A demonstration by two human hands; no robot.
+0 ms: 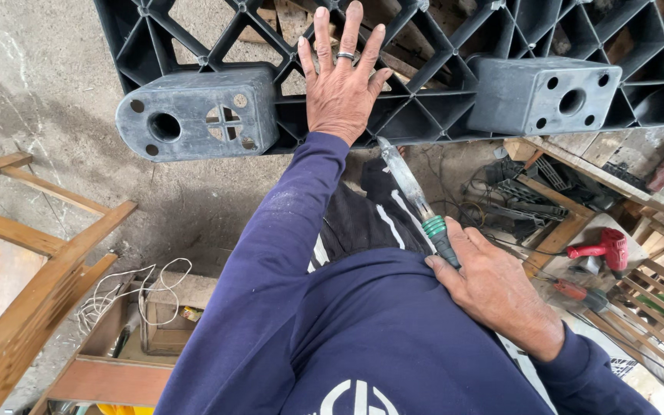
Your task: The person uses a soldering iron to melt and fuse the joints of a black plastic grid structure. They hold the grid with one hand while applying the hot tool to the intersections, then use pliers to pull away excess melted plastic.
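A black plastic pallet [439, 69] with a triangular rib grid stands on edge before me, its block feet facing me. My left hand [341, 77] lies flat and spread on the ribs between a left foot block [197, 114] and a right foot block [543, 94]; a ring sits on one finger. My right hand [493, 288] grips the dark handle of a tool [416, 196] with a green collar and a long pale barrel. Its tip points up at the pallet's lower edge, just right of my left wrist. Both arms wear dark blue sleeves.
A wooden frame [32, 261] leans at the left over a concrete floor. A coil of white wire [128, 292] lies near a small wooden box [159, 327]. At the right are a red power drill [605, 247], wooden slats [655, 300] and tangled cables.
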